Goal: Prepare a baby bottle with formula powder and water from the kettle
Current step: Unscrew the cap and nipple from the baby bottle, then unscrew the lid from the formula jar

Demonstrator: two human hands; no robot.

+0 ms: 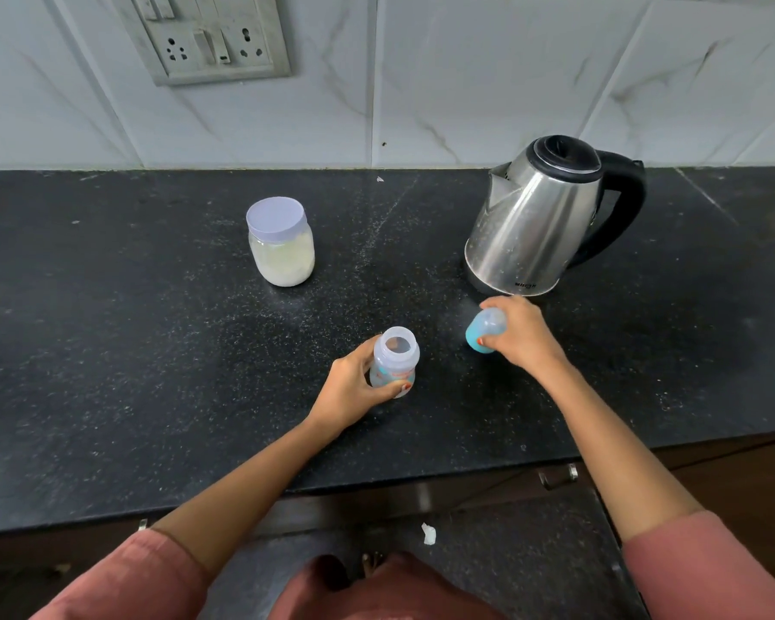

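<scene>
The open baby bottle (394,356) stood on the worktop (153,351), seemingly empty, gripped by the left hand (354,389). The right hand (522,335) clutched its blue cap (482,335) near the kettle (533,226). The lidded jar (283,255) held pale powder.

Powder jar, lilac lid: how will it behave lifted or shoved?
The jar looks squat, so a shove probably slides it rather than tips it. Well filled with powder, so likely some heft. Smooth clear walls may slip; lid is on.
</scene>
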